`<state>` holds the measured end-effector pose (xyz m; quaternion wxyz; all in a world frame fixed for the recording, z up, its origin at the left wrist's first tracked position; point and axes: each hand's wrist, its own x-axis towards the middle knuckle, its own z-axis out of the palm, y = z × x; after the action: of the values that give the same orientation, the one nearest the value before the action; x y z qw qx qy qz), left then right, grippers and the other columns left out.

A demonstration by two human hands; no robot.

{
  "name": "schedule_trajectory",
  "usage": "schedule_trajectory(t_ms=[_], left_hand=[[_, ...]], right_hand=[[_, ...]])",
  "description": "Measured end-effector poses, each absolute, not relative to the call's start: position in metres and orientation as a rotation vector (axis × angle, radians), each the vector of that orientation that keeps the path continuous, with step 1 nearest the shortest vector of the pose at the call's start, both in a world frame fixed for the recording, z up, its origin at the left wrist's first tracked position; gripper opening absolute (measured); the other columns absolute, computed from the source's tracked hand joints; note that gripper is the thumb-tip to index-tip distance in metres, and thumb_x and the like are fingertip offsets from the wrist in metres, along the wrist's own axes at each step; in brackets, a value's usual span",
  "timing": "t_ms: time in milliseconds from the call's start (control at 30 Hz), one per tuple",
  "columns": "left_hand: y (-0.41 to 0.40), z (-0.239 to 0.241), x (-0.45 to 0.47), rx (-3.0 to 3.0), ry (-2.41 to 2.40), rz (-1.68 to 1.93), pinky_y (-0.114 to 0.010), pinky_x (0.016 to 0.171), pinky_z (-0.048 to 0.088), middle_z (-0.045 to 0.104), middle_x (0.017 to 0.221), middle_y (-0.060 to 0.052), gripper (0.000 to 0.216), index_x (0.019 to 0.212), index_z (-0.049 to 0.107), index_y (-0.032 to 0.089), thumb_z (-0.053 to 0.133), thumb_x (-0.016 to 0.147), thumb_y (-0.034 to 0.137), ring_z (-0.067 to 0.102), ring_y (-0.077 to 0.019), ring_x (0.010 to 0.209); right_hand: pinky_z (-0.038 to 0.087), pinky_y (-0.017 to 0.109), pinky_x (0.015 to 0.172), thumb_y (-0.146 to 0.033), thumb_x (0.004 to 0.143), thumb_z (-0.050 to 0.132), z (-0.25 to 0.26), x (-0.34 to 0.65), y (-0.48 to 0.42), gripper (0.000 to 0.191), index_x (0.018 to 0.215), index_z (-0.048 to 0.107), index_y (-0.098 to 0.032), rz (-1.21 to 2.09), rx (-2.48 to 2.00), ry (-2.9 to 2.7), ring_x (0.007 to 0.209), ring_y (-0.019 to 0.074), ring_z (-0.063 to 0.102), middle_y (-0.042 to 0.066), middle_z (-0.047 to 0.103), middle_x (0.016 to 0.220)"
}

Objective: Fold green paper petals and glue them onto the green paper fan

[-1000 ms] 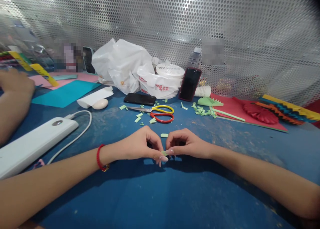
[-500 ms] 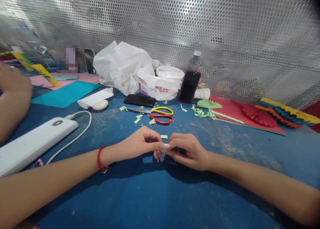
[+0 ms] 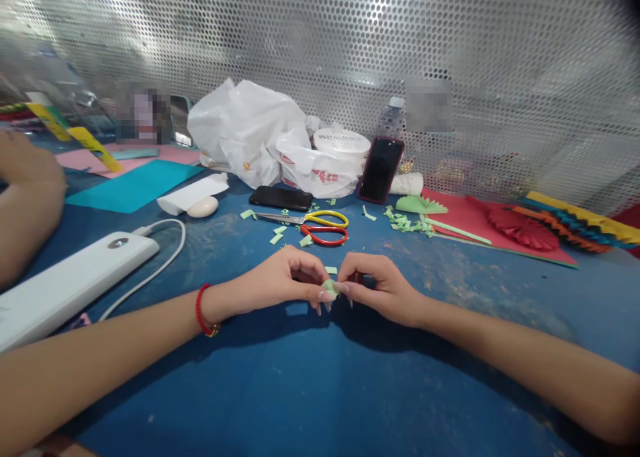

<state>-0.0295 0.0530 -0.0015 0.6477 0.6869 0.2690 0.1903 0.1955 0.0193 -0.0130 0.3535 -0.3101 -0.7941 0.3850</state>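
A small light-green piece of paper (image 3: 331, 288) is pinched between my two hands, partly covered by the fingertips. My left hand (image 3: 293, 277) grips it between thumb and fingers from the left; a red bracelet circles that wrist. From the right, my right hand (image 3: 383, 287) has thumb and forefinger closed on the same paper. Just beyond lie scissors (image 3: 305, 222) with one yellow and one red handle, blades pointing left. Green paper scraps (image 3: 279, 233) are scattered around them. A pleated green paper fan (image 3: 421, 205) and a thin green strip rest farther right.
A white power bank (image 3: 75, 287) with a cable lies left. Behind the scissors are a black phone (image 3: 281, 198), white plastic bags (image 3: 250, 134) and an upright phone (image 3: 381, 169). Red paper (image 3: 450, 210) sits right, blue paper (image 3: 133, 185) left. Another person's arm (image 3: 33, 204) rests at the left edge.
The green paper shows more between my fingertips now. My right hand has shifted its grip, with the thumb now against the paper. Both hands have risen slightly in view.
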Motion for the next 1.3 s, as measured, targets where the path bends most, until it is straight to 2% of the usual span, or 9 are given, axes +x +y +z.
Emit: schedule_trajectory(t_ms=[233,300,400,533,767,1067,1300], left_hand=[[0.0508,-0.0014,-0.0282,1.521,0.631,0.499,-0.02,0.063,0.056,0.076,0.07,-0.005,0.018,0.08,0.074,0.011,0.076,0.084,0.029,0.07,-0.0119,0.062],[0.0499,-0.0005,-0.0274,1.506,0.648,0.511,-0.02,0.064,0.055,0.074,0.066,-0.004,0.02,0.077,0.073,0.011,0.077,0.083,0.03,0.069,-0.012,0.062],[0.0489,0.0007,-0.0264,1.488,0.693,0.569,-0.02,0.065,0.055,0.072,0.064,-0.002,0.019,0.075,0.072,0.012,0.078,0.081,0.029,0.069,-0.0118,0.062],[0.0495,-0.0012,-0.026,1.467,0.727,0.615,-0.02,0.066,0.055,0.073,0.066,-0.002,0.019,0.076,0.072,0.012,0.079,0.08,0.03,0.068,-0.0116,0.063],[0.0512,-0.0078,-0.0265,1.479,0.713,0.646,-0.021,0.068,0.056,0.075,0.069,-0.003,0.024,0.081,0.072,0.012,0.074,0.084,0.036,0.069,-0.0115,0.065],[0.0497,-0.005,-0.0259,1.504,0.747,0.66,-0.019,0.067,0.056,0.075,0.069,-0.003,0.023,0.081,0.072,0.012,0.074,0.085,0.035,0.069,-0.0106,0.065],[0.0486,-0.0048,-0.0269,1.549,0.718,0.693,-0.021,0.065,0.058,0.076,0.07,-0.004,0.021,0.081,0.074,0.013,0.075,0.084,0.033,0.07,-0.0123,0.065]], right_hand=[[0.043,0.022,0.054,-0.033,0.09,0.067,-0.0143,0.1956,0.022,0.02,0.08,0.065,-0.016,1.22,-0.876,-1.865,0.057,0.0093,0.055,-0.002,0.061,0.068],[0.044,0.022,0.056,-0.033,0.091,0.066,-0.0149,0.1948,0.0211,0.018,0.082,0.065,-0.017,1.146,-0.883,-1.88,0.059,0.0096,0.055,-0.001,0.061,0.069],[0.047,0.022,0.061,-0.023,0.089,0.064,-0.0157,0.1938,0.0181,0.006,0.092,0.063,-0.018,0.931,-0.812,-1.864,0.067,0.01,0.058,0.0,0.063,0.082],[0.049,0.023,0.063,-0.014,0.084,0.065,-0.0173,0.1934,0.0157,0.014,0.096,0.062,-0.019,0.759,-0.728,-1.926,0.069,0.01,0.058,0.001,0.062,0.087],[0.048,0.021,0.058,-0.026,0.087,0.074,-0.0188,0.1929,0.0195,0.01,0.091,0.069,-0.019,0.712,-0.825,-1.878,0.067,0.0101,0.059,0.002,0.069,0.084],[0.049,0.02,0.057,-0.024,0.086,0.075,-0.021,0.1933,0.0205,0.005,0.087,0.073,-0.02,0.619,-0.822,-1.86,0.067,0.0108,0.064,0.002,0.074,0.081],[0.051,0.022,0.058,-0.026,0.091,0.07,-0.0215,0.194,0.0202,0.009,0.085,0.072,-0.019,0.596,-0.806,-1.871,0.071,0.013,0.068,0.004,0.075,0.083]])
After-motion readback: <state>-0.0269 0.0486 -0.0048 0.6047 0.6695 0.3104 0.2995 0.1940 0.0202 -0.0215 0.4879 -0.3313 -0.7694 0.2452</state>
